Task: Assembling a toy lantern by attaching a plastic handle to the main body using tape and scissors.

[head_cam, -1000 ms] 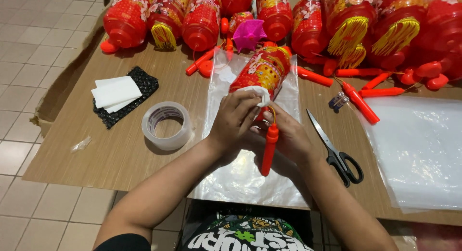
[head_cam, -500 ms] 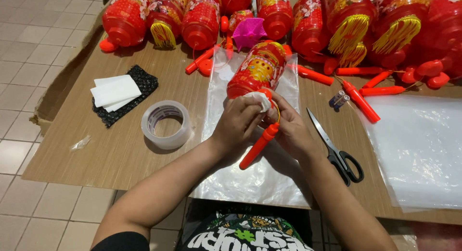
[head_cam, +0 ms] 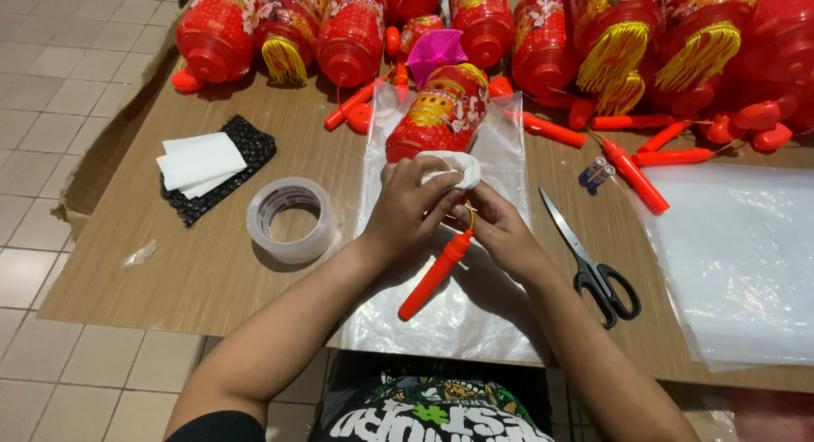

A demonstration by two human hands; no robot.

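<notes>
The hands work near the front edge of the tabletop (head_cam: pixel 212 272), hemmed by a tape roll (head_cam: pixel 291 219) on the left and scissors (head_cam: pixel 591 260) on the right. The left hand (head_cam: pixel 409 211) has its fingers curled around the white end (head_cam: pixel 454 168) of a red lantern (head_cam: pixel 438 115), which lies on a clear plastic bag (head_cam: pixel 458 319). The right hand (head_cam: pixel 502 230) pinches the yellow string of the red handle stick (head_cam: pixel 434 275) hanging below.

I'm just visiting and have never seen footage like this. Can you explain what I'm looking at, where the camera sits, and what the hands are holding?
There is no machine here: a person works with two bare hands, and the camera sits on their head, looking down. The left hand and right hand meet over a clear plastic bag, holding white wadding at the bottom of a red lantern. An orange handle stick hangs on a cord between the hands. On the brown table lie a tape roll, scissors, white sheets on a black mat, and, along the far edge, a row of red lanterns.
</notes>
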